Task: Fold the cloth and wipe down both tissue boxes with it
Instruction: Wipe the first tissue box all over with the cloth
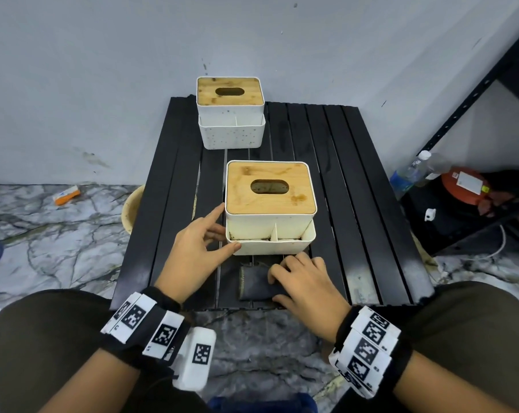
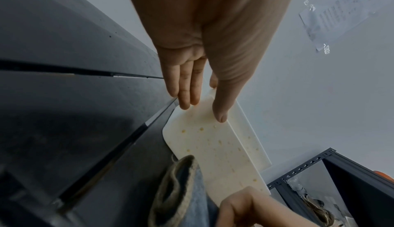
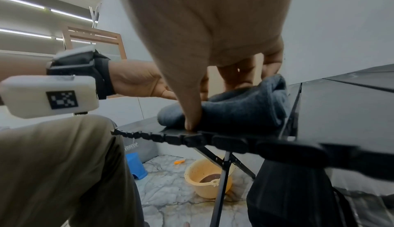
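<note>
Two white tissue boxes with bamboo lids stand on a black slatted table (image 1: 356, 204). The near tissue box (image 1: 270, 204) is at the middle and the far tissue box (image 1: 231, 111) is at the back edge. My left hand (image 1: 222, 229) touches the near box's front left corner with straight fingers and thumb; the left wrist view shows this left hand (image 2: 204, 111) on the white box wall (image 2: 213, 143). A folded dark grey cloth (image 1: 255, 283) lies at the table's front edge. My right hand (image 1: 277, 286) grips it, thumb on the near side of the cloth (image 3: 234, 109), fingers curled over the far side.
A yellow basin (image 3: 208, 180) sits on the marble floor under the table's left side, with a blue stool (image 3: 136, 165) nearby. At the right stand a black metal shelf (image 1: 476, 93) and a water bottle (image 1: 407, 174). The wall is close behind the far box.
</note>
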